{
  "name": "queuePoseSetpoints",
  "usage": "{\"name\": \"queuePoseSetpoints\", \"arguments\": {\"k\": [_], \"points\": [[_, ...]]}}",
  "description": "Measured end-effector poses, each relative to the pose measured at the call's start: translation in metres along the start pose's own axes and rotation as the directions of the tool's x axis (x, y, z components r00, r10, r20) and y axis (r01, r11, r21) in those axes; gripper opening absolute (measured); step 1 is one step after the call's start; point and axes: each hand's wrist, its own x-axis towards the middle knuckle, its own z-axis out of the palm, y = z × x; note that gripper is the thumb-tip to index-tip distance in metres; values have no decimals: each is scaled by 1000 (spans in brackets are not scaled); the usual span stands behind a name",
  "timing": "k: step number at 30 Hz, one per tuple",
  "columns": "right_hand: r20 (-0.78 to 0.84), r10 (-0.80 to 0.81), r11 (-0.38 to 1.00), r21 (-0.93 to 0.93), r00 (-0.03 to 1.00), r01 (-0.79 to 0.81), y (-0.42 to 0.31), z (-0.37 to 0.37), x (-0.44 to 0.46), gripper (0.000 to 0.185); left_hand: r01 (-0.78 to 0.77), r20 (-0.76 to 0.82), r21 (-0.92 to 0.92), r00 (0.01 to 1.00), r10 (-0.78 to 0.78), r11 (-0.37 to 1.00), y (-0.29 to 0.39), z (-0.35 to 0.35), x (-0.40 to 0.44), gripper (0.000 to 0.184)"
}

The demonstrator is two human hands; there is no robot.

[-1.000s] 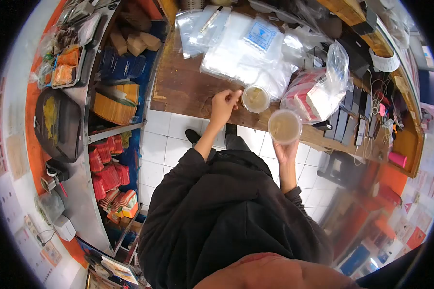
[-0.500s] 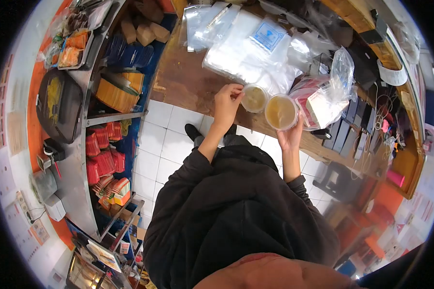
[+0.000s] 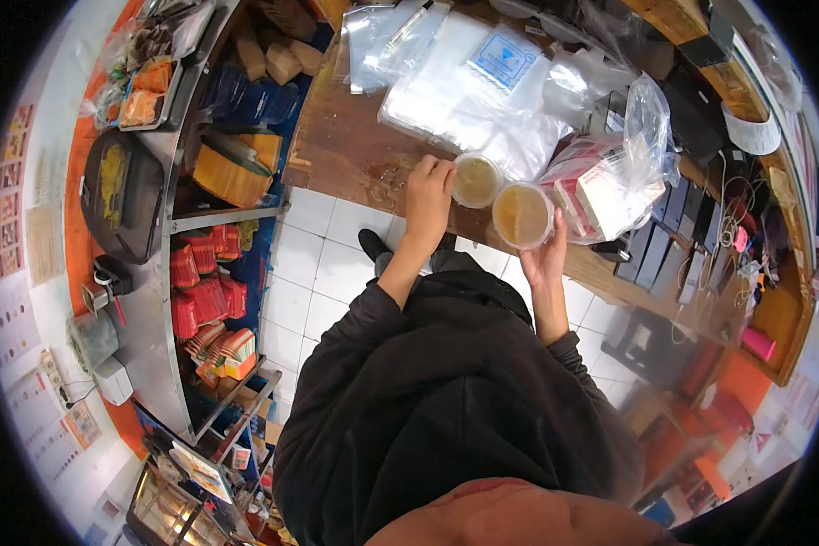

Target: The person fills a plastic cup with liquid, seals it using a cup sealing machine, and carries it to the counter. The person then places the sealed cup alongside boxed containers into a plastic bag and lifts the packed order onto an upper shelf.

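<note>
Two round clear plastic tubs stand side by side at the near edge of the brown table. The left tub holds a pale greenish-brown liquid, and the right tub an amber one. My left hand is closed, its curled fingers right beside the left tub's rim; whatever the fingertips hold is hidden. Around the outer side of the right tub, my right hand grips with fingers along its wall and the thumb low.
Clear plastic bags lie behind the tubs. To the right sits a bagged red-and-white box, beside a row of dark devices and cables. Shelves at left hold red packets. Wet marks show on the table.
My left hand's fingers have curled in more beside the left tub's rim. The right tub has shifted and tilted slightly, with my right hand still on it. The camera view has turned a little.
</note>
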Motion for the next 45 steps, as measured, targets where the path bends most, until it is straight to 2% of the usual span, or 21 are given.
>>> {"name": "queuePoseSetpoints", "arguments": {"k": [3,5,7,9,11,12,13,15,18,27,29,31,32,34,35,37,39,41,42,44,45], "points": [[-38,-88,992,-97,995,84,1,13,5,46,-28,-30,16,999,29,999,-3,4,-4,4],[-10,-137,986,-96,991,135,1,24,14,44,238,8,-273,969,-245,932,-12,7,-6,12],[16,-186,978,-93,982,186,3,33,24,42,325,67,-332,944,-322,885,-27,6,-10,18],[49,-463,833,-319,885,453,6,46,32,43,408,128,-385,912,-390,828,-39,-4,-11,23],[67,-555,734,-429,829,526,6,65,30,52,489,169,-512,863,-476,706,-46,-19,-15,27],[276,-668,371,-681,691,631,4,69,30,55,500,199,-606,849,-490,619,-49,-28,-18,27],[514,-658,-74,-771,550,632,4,71,31,58,496,194,-608,850,-490,619,-58,-38,-23,27],[573,-586,-90,-748,572,658,7,75,31,59,518,233,-664,829,-509,539,-77,-60,-35,27],[699,-442,-284,-704,562,651,21,85,33,54,542,180,-622,801,-571,565,-95,-103,-57,28],[644,-493,-475,-763,585,438,48,102,25,55,539,65,-688,713,-698,486,-190,-228,-129,26],[622,-479,-424,-782,619,457,51,105,19,53,522,36,-701,707,-706,487,-207,-257,-137,26],[592,-530,-530,-790,607,307,57,118,14,52,499,-12,-698,709,-705,514,-226,-283,-135,26],[604,-524,-533,-782,600,322,63,129,15,52,516,2,-688,705,-709,510,-237,-295,-136,24],[631,-714,-570,-775,303,273,78,150,10,41,518,-22,-661,710,-704,543,-255,-314,-132,22],[632,-703,-569,-775,324,275,87,163,10,41,529,-33,-624,717,-696,575,-262,-324,-134,22],[683,-710,-621,-723,175,303,110,197,21,28,570,3,-562,726,-688,599,-287,-341,-140,21],[700,-704,-617,-687,121,383,138,233,49,19,662,79,-466,692,-717,587,-327,-339,-151,25],[755,-624,-611,-633,204,475,170,273,85,17,650,86,-78,760,-644,756,-389,-325,-190,32],[773,-598,-574,-599,214,559,188,297,109,14,738,225,-1,658,-718,675,-404,-324,-201,41],[804,-559,-528,-534,203,660,223,344,161,13,946,537,151,166,-827,288,-412,-328,-203,65],[833,-508,-517,-499,220,695,240,377,182,13,962,658,122,107,-745,246,-454,-314,-243,70]]}}
